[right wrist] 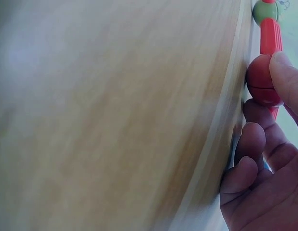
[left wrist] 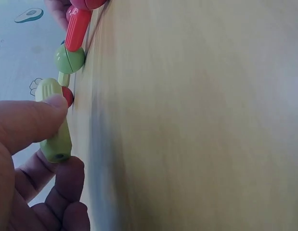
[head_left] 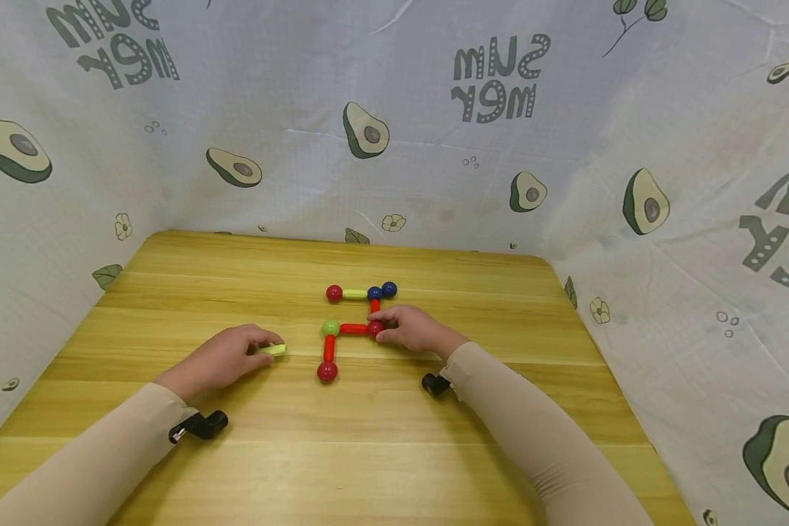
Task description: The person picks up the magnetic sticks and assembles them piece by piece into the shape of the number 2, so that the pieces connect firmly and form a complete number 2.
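My left hand (head_left: pixel 226 356) pinches a short yellow-green rod (left wrist: pixel 56 139) between thumb and fingers, left of a ball-and-rod construction on the table. With thumb and fingertips, my right hand (head_left: pixel 410 329) grips a red ball (right wrist: pixel 261 79) of that construction. From this ball a red rod (head_left: pixel 353 329) runs left to a green ball (head_left: pixel 331 328), and another red rod (head_left: pixel 329 348) leads down to a near red ball (head_left: pixel 327 372). Behind, a red rod (head_left: pixel 375 307) meets a blue ball (head_left: pixel 375 293), from which a yellow-green rod (head_left: pixel 355 294) reaches a far red ball (head_left: pixel 334 294).
A second blue ball (head_left: pixel 389 289) sits right beside the first, apparently touching it. The wooden table (head_left: pixel 368 453) ends at a white printed cloth (head_left: pixel 427 190) hanging behind and along both sides. Black wrist cameras (head_left: pixel 210 425) are strapped to both sleeves.
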The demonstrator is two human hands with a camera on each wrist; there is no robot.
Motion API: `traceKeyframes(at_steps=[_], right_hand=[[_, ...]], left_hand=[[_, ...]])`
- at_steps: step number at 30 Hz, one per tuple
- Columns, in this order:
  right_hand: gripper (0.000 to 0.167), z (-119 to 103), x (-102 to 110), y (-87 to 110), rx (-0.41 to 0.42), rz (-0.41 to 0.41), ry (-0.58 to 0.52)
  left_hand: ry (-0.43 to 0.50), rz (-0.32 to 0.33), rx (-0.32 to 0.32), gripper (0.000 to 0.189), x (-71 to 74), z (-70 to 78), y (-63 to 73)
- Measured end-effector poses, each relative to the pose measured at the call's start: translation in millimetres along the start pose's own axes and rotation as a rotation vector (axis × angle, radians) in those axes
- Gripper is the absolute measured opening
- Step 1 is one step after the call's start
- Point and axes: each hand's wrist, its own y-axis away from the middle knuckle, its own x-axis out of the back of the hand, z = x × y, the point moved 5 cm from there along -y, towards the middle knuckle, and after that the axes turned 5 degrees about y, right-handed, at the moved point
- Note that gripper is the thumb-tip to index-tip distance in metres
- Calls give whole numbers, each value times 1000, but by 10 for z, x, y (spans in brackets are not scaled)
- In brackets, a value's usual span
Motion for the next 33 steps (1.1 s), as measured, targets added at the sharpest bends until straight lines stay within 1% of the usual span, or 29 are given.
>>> traceKeyframes(at_steps=[3, 8, 13, 23, 27, 33], right_hand=[[45, -2, -2, -5, 0, 1, 0], [44, -5, -4, -10, 0, 4, 3], [45, -8, -7, -19, -10, 6, 7], [45, -35, -2, -24, -14, 12, 1], [46, -47, -1, -29, -8, 19, 8], [46, -43, -5, -50, -14, 25, 13]], left_hand=[[2, 15, -17, 32, 1, 45, -7], [5, 48, -52, 26, -1, 149, -24], [19, 64, -84, 24, -32, 270, -44], [70, 56, -124, 21, -183, 486, -150], [71, 53, -149, 21, -254, 567, -200], [55, 43, -146, 22, -330, 673, -259]])
